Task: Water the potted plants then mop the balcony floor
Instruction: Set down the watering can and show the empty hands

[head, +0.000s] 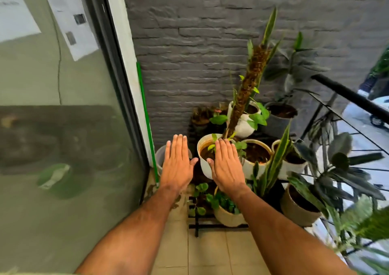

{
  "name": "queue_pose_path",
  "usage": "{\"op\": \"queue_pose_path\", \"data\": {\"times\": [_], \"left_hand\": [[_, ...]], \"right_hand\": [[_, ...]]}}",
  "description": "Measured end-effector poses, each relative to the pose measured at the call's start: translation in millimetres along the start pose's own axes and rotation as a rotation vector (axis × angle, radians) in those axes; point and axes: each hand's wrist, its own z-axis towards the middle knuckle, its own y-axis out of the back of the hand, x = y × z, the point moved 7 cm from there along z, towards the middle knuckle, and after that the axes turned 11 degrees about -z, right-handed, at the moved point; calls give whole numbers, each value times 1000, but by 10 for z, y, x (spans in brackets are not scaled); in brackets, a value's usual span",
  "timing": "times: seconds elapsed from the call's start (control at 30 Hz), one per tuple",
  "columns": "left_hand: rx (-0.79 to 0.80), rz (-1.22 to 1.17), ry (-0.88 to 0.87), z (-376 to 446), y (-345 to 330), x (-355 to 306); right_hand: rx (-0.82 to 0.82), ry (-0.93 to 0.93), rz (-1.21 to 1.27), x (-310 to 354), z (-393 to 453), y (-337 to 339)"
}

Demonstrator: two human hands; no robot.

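Note:
Both my hands are stretched out flat, palms down, over the balcony corner. My left hand [177,164] hovers above a grey bucket [160,156] and holds nothing. My right hand [226,165] hangs over a white pot [205,165] of wet brown soil, also with nothing in it. Several potted plants crowd a black stand [210,225]: a white pot with a tall moss pole [245,125], a cream pot [255,154], a woven pot [226,216] in front. A green mop handle [147,116] leans in the corner by the glass door.
A grey brick wall [200,53] closes the far end. A glass sliding door [63,127] runs along the left. A black railing [347,94] and more leafy plants [336,180] line the right side. Beige floor tiles [208,253] lie below my arms.

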Motion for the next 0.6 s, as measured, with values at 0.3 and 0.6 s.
{"op": "queue_pose_path", "data": {"times": [0.3,0.6], "left_hand": [[-29,23,124,826,-180,429],[-49,11,174,1585,-529,1328]], "right_hand": [[7,123,27,60,1079,-285],[-9,176,9,641,2174,-693]]}}
